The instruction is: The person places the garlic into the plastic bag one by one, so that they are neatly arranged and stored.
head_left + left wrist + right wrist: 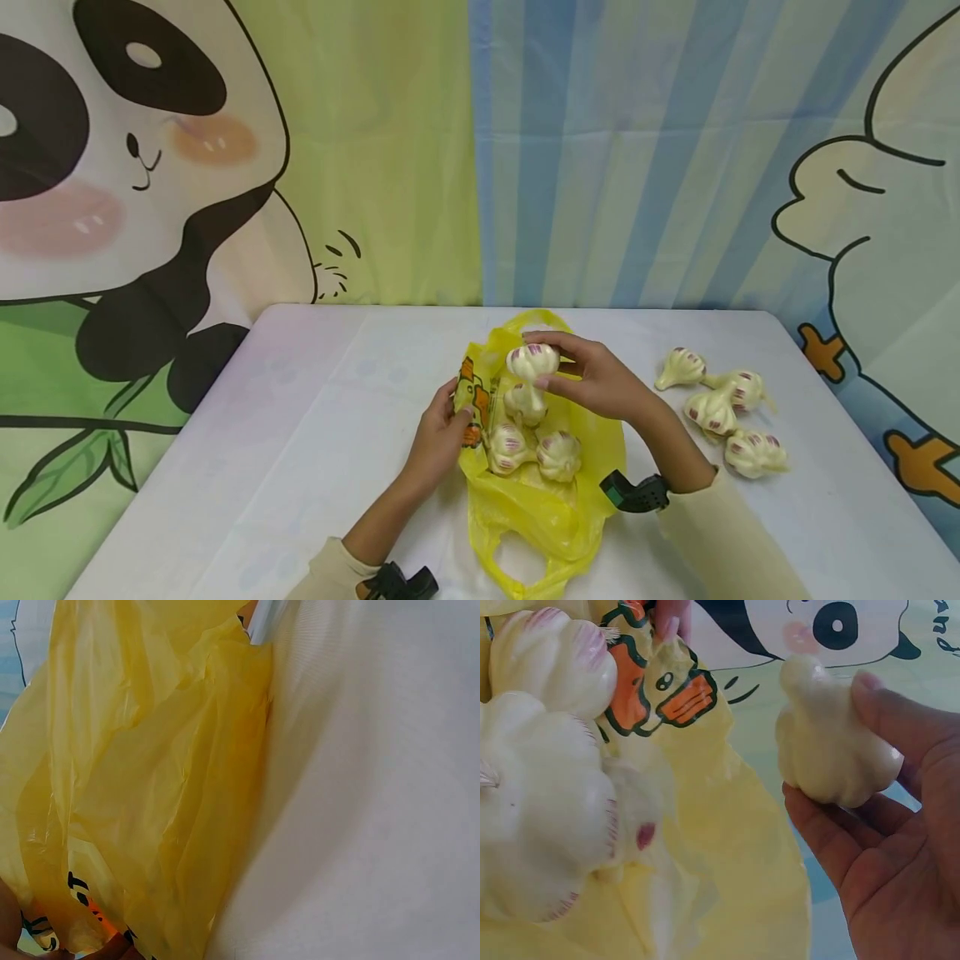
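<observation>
A yellow plastic bag (551,508) lies open in the middle of the white table (300,433). My right hand (592,379) grips a garlic bulb (533,362) above the bag's mouth; the right wrist view shows that bulb (829,754) between fingers and thumb. My left hand (442,433) pinches the bag's printed left edge (472,396). Three garlic bulbs (525,437) lie in the bag, two large in the right wrist view (544,787). In the left wrist view only the bag's yellow film (150,787) and the table show.
Several more garlic bulbs (720,408) lie loose on the table right of the bag. A cartoon backdrop (480,150) hangs behind the table's far edge. Black wrist-mounted cameras sit on both forearms (637,492).
</observation>
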The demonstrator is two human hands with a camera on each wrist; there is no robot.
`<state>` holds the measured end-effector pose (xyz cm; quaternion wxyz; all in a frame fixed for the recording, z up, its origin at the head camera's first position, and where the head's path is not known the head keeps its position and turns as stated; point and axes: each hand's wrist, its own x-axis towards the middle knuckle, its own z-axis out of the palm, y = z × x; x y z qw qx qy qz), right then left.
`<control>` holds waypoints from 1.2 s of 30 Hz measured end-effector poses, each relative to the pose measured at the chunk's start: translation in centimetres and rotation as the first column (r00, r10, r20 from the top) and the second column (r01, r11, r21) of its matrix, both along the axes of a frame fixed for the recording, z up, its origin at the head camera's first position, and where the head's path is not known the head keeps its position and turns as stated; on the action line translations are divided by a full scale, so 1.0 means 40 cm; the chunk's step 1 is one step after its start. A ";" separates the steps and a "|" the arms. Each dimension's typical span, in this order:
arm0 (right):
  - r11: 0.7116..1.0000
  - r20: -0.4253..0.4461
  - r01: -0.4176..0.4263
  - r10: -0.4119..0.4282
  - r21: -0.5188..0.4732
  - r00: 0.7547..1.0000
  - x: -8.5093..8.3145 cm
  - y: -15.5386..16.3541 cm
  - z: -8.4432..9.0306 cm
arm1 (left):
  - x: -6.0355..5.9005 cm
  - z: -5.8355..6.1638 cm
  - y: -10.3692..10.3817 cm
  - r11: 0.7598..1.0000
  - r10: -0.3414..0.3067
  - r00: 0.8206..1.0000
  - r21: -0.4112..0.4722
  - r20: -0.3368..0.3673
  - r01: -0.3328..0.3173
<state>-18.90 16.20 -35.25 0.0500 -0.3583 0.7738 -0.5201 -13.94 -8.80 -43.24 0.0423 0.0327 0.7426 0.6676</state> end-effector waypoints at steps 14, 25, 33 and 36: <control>0.982 -0.011 0.068 -0.067 0.176 0.998 -0.007 -0.012 -0.033 | 0.022 0.059 0.005 1.000 -0.010 1.000 -0.004 0.008 0.010; 0.972 -0.029 0.133 -0.130 0.195 0.991 -0.014 -0.006 -0.040 | 0.039 0.092 0.007 1.000 -0.012 1.000 -0.015 0.007 0.012; 0.970 -0.020 0.135 -0.133 0.201 0.991 -0.016 -0.002 -0.042 | 0.039 0.092 0.007 1.000 -0.012 1.000 -0.024 0.013 0.012; 0.971 -0.011 0.117 -0.117 0.209 0.993 -0.015 0.000 -0.043 | 0.039 0.093 0.006 1.000 -0.012 1.000 -0.017 0.014 0.012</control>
